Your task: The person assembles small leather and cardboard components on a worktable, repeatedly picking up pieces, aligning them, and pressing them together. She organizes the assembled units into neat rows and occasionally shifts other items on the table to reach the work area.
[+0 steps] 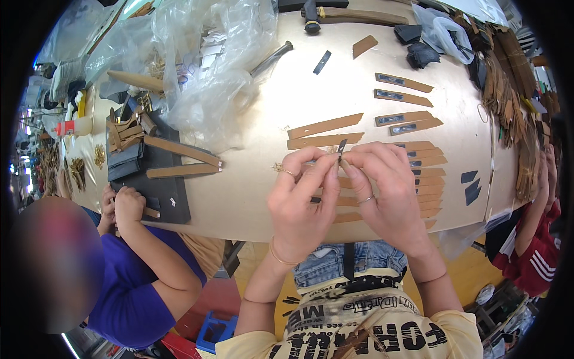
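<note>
My left hand (304, 200) and my right hand (385, 188) meet over the table, fingertips pinched together. Between them is a small dark strip (342, 145), its upper end sticking up past the fingers. How the two hands share it is partly hidden by the fingers. Beside my left fingers lie small gold-coloured pieces (280, 168). Beyond the hands rest two long brown strips with slanted ends (326, 125). Partly under and beside my right hand, several brown strips (431, 172) lie in a column, some with dark patches. Farther up are more brown strips with dark patches (403, 81).
A hammer (359, 16) and a metal punch-like rod (272, 58) lie at the back. Clear plastic bags (203, 78) sit at the back left. A co-worker in a purple top (149, 287) works at a black board (179, 200). Dark offcuts (472, 188) lie right.
</note>
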`<state>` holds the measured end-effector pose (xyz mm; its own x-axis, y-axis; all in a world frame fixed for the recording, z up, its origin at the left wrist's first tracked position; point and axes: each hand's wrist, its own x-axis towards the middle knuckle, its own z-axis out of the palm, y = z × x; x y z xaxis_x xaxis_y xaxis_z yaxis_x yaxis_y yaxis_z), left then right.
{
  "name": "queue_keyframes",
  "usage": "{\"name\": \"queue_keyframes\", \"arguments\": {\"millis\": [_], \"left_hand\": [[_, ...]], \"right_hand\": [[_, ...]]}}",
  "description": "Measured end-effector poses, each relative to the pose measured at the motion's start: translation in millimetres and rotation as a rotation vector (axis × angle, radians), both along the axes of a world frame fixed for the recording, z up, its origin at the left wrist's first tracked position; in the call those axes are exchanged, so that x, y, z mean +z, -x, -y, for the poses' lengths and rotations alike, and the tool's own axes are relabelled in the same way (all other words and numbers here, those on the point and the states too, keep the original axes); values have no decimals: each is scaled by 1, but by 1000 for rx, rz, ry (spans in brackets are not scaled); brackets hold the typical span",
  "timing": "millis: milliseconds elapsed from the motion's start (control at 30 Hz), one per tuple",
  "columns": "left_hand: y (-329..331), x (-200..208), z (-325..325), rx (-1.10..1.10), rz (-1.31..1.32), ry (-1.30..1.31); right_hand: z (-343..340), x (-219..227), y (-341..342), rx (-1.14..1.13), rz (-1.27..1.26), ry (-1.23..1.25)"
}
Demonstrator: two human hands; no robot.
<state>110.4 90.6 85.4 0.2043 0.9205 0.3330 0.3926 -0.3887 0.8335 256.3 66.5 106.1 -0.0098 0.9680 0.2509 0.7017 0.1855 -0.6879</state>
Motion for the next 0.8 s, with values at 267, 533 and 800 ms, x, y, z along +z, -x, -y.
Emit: {"name": "queue_keyframes", "arguments": {"millis": [267,533,800], "left_hand": [[12,-3,-13,-42,-21,-20],[14,-6,-19,-7,-30,33],[23,-8,-27,23,64,222]], "right_hand": [[-8,-6,4,9,1,-22],[-18,-9,10,24,62,-6],[-29,-11,17,58,-3,96]]}}
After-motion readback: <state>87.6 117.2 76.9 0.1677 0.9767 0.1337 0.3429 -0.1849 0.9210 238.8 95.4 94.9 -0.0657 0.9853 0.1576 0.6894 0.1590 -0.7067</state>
